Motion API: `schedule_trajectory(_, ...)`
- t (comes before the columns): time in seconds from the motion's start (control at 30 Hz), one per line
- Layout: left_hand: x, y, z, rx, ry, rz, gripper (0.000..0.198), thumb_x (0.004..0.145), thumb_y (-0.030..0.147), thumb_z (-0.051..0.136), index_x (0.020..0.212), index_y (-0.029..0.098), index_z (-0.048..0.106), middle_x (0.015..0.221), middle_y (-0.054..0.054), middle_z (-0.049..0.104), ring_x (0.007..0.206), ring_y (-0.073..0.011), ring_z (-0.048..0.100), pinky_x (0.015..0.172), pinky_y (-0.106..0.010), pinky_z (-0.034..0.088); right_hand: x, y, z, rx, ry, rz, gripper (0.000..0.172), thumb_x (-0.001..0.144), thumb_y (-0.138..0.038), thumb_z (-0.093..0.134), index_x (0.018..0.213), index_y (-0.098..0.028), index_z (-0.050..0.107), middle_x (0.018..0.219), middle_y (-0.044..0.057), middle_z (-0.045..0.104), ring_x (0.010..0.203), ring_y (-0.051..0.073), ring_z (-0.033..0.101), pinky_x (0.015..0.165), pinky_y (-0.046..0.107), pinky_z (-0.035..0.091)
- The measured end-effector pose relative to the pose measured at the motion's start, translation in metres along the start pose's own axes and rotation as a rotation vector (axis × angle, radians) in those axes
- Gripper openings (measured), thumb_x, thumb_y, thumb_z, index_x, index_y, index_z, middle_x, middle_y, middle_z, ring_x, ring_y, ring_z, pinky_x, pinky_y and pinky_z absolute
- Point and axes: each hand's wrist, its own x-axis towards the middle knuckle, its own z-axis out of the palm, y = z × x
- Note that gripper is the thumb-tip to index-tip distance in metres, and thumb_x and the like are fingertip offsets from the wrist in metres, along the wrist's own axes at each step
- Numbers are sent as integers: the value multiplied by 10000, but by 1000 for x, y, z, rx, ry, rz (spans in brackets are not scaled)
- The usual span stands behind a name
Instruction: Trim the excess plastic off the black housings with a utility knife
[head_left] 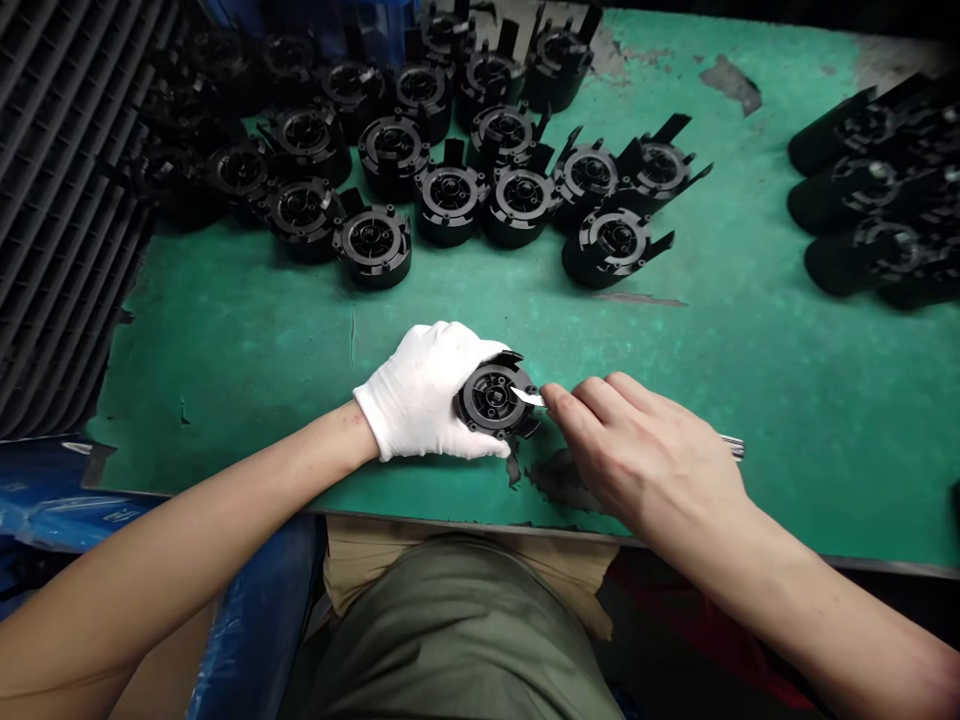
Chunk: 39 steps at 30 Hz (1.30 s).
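Observation:
My left hand, in a white glove, is wrapped round the side of a round black plastic housing near the table's front edge. The housing's open face, with a ring and inner ribs, is turned up toward me. My bare right hand grips a slim metal knife with a curved, pointed blade. The blade's tip lies over the right part of the housing's face; whether it touches cannot be told. Most of the knife's handle is hidden in my fist, with its silvery end showing behind the hand.
Several similar black housings stand in rows across the back of the green table. More black cylindrical parts are grouped at the right. Dark ribbed trays are stacked at the left, and blue plastic sheeting hangs at the lower left.

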Motion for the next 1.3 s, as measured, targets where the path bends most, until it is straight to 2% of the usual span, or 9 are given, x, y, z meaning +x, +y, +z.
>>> schedule_trajectory(0.1,2,-2,-2,0,-12,1,889,695,816,872,1365,257,698,1184,-124,784,1112,-423,758,971,-537,567,-3,2,1,36,47,-7,253,982,-8,574,1170,-95,720,819,49,601,749,230,481,683,370,392)
schedule_trajectory(0.2,7,-9,-5,-34,-71,64,930,726,751,894,1472,255,642,1308,-128,791,1201,-422,758,1044,-532,566,-9,12,5,189,119,-3,269,1043,-48,582,1285,-99,687,854,44,670,755,213,553,724,351,455)
schedule_trajectory(0.3,14,-17,-6,-103,-117,155,1023,754,580,923,1620,228,509,1451,-142,756,1299,-404,737,1114,-505,554,-16,26,11,350,141,83,283,1101,-140,581,1375,-144,648,1037,72,779,850,201,696,780,325,516)
schedule_trajectory(0.37,17,-20,-5,-131,-109,166,1058,737,543,939,1633,204,492,1478,-160,743,1320,-405,730,1136,-501,545,-18,33,15,383,96,111,246,1126,-222,579,1354,-172,656,1116,78,799,891,200,745,734,312,515)
schedule_trajectory(0.53,21,-17,-5,-175,-114,177,911,652,612,1005,1425,253,683,1367,-106,803,1241,-381,771,1029,-444,576,-11,42,19,302,-33,-18,278,1158,-278,513,1323,-144,693,916,38,704,702,155,623,581,302,380)
schedule_trajectory(0.73,22,-13,-8,-197,-100,179,781,675,552,995,1350,264,729,1264,-62,840,1157,-351,801,994,-425,578,-1,49,16,189,-26,-99,305,1137,-210,490,1323,-125,716,801,6,586,642,147,470,561,321,263)
schedule_trajectory(0.93,23,-12,-9,-186,-112,178,759,679,554,984,1338,269,738,1258,-54,839,1135,-343,802,922,-402,566,-1,52,15,171,-61,-130,302,1115,-165,476,1298,-124,713,805,6,589,649,155,465,562,330,253)
schedule_trajectory(1.1,24,-13,-8,-186,-103,186,747,683,552,979,1331,267,741,1225,-53,843,1115,-338,804,916,-398,564,-4,54,17,153,-41,-145,338,1093,-130,472,1358,-130,681,808,-1,605,660,153,502,563,324,286)
schedule_trajectory(1.3,23,-12,-8,-186,-103,181,752,681,551,978,1332,262,738,1256,-54,839,1130,-339,802,934,-405,565,-5,51,14,206,-22,-137,310,1085,-130,461,1287,-153,695,787,5,604,625,150,475,561,329,282)
